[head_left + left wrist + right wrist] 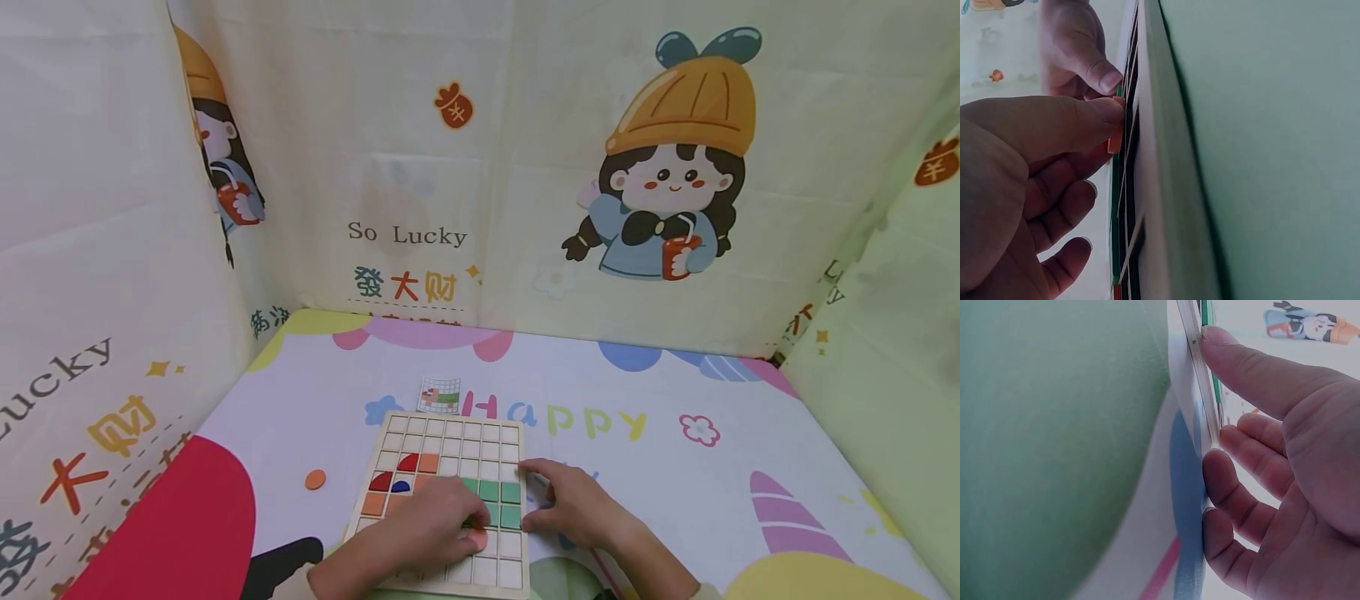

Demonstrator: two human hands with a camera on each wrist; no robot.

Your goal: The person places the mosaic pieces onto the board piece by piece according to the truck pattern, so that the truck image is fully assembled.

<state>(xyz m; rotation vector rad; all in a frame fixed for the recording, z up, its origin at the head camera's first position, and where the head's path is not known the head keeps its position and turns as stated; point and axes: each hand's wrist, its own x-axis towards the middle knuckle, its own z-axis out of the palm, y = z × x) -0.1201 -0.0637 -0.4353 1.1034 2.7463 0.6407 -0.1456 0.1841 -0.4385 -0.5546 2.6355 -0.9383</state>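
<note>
A wooden grid board lies on the table, and my left hand reaches over its lower middle. Thumb and fingertip pinch a thin orange piece, edge-on close to the board in the left wrist view. Its outline looks rounded in the head view, partly hidden by the hand. At the board's right edge rests my right hand, thumb and fingertips against the rim, fingers loosely bent. Green tiles fill cells beside it. Red quarter-round tiles, orange square tiles and a blue half-round tile sit further left.
A small picture card with a coloured grid pattern lies behind the board. Left of the board is a loose orange disc. Printed cloth walls enclose the patterned table at the back and sides.
</note>
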